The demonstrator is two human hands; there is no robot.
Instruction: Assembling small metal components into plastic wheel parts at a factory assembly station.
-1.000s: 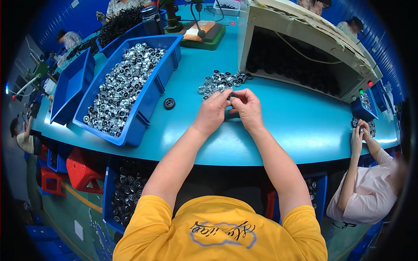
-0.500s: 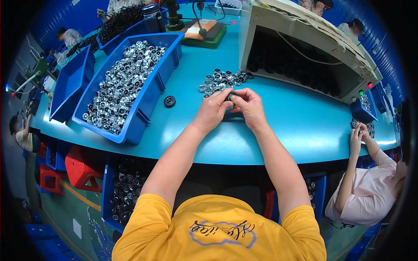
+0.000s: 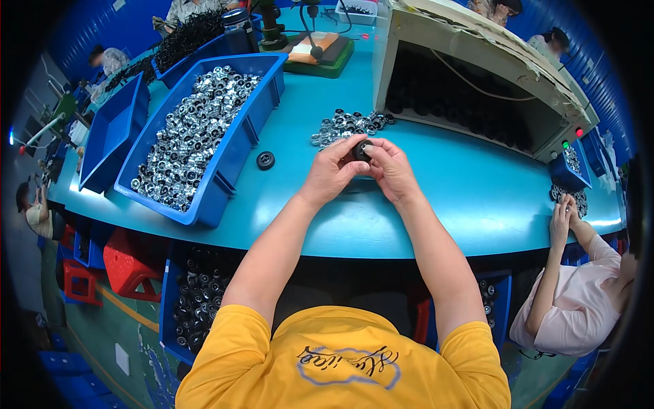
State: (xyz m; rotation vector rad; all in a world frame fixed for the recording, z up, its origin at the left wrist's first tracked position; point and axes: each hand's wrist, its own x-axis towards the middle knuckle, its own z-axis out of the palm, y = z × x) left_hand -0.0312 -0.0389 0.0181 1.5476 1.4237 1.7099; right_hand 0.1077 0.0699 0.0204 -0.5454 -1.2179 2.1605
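Observation:
Over the turquoise table (image 3: pixel 300 218), both of my hands meet around a small black wheel (image 3: pixel 362 150) with a light centre. My left hand (image 3: pixel 332 172) grips the wheel from the left, fingers and thumb closed at its edge. From the other side my right hand (image 3: pixel 393 170) holds it, thumb pressed near its centre. Just beyond my fingers lies a loose pile of silver and black wheel hubs (image 3: pixel 344 124). A single black wheel (image 3: pixel 266 161) rests on the table to the left of my left hand.
A large blue bin (image 3: pixel 218 187) full of shiny hubs stands at left, beside another blue bin (image 3: pixel 112 140). A box-like cabinet (image 3: pixel 545 140) with dark wheels inside occupies the right back. Another person's hands (image 3: pixel 563 217) work at far right. Below the table, a blue crate holds black wheels (image 3: pixel 197 300).
The wheel between my hands has turned so its face shows more. My fingers have shifted around it, and my right thumb now lies on its face.

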